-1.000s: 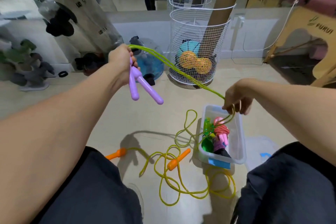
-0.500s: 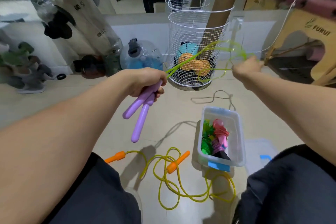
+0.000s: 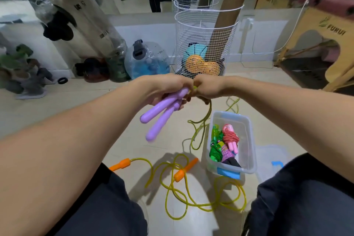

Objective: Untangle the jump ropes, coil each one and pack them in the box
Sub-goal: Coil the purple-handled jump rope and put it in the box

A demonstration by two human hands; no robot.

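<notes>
Purple handles (image 3: pixel 162 110) of my green rope (image 3: pixel 201 122) poke down from my left hand (image 3: pixel 168 90), which grips them, while my right hand (image 3: pixel 206 88) pinches the rope beside it, above the box (image 3: pixel 251 140).

My arms are bare from the wrists up to the lower edge of the view, with no sleeves showing on either. My left hand (image 3: pixel 168 90) and right hand (image 3: pixel 207 90) wear nothing: no gloves, rings, watch or bands on the wrists that I can see. On my legs I wear dark charcoal-grey trousers (image 3: pixel 99 207) of a smooth, plain fabric, without print or markings, covering both thighs and knees.
</notes>
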